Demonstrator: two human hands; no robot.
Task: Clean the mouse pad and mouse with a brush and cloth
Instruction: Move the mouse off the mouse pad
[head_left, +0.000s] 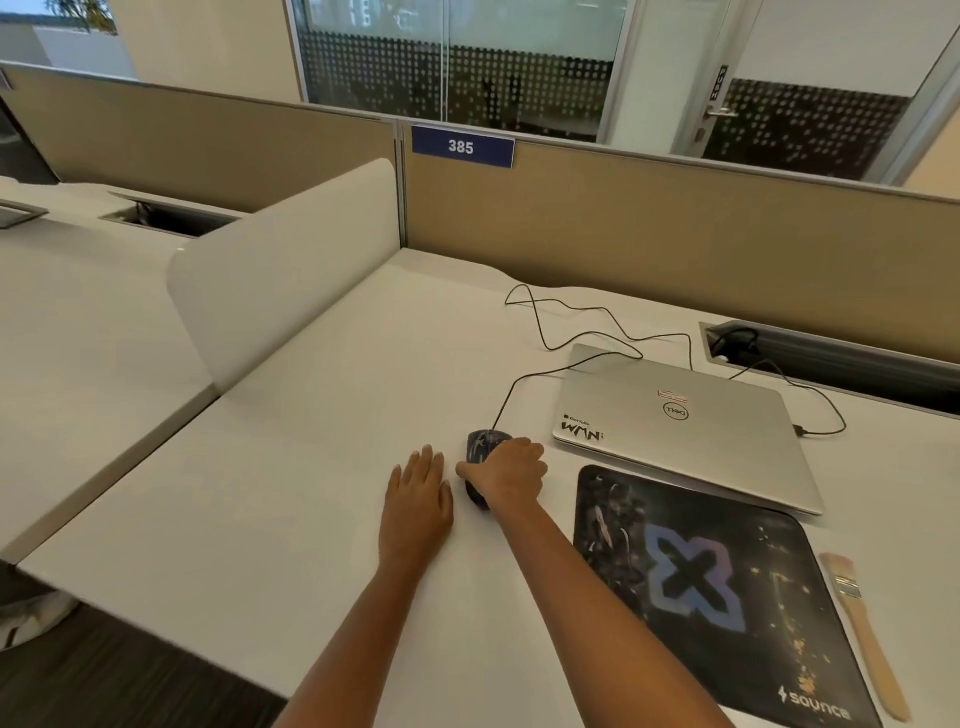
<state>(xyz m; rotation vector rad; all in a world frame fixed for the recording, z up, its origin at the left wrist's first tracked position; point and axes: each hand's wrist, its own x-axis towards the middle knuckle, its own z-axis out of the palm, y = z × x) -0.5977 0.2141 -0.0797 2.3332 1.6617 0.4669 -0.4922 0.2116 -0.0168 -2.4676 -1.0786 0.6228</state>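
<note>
The mouse (479, 448) is gripped by the right hand (511, 474) on the white desk (311, 415), left of the mouse pad (701, 587). Fingers are curled over its top, thumb against its left side. The right arm is extended forward. The left hand (418, 499) is laid flat just beside the mouse, fingers straight and together. The brush (865, 639) lies beside the pad's right edge, untouched.

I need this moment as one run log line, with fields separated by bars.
right hand grips mouse | left hand flat on desk | brush untouched beside mouse pad
</note>
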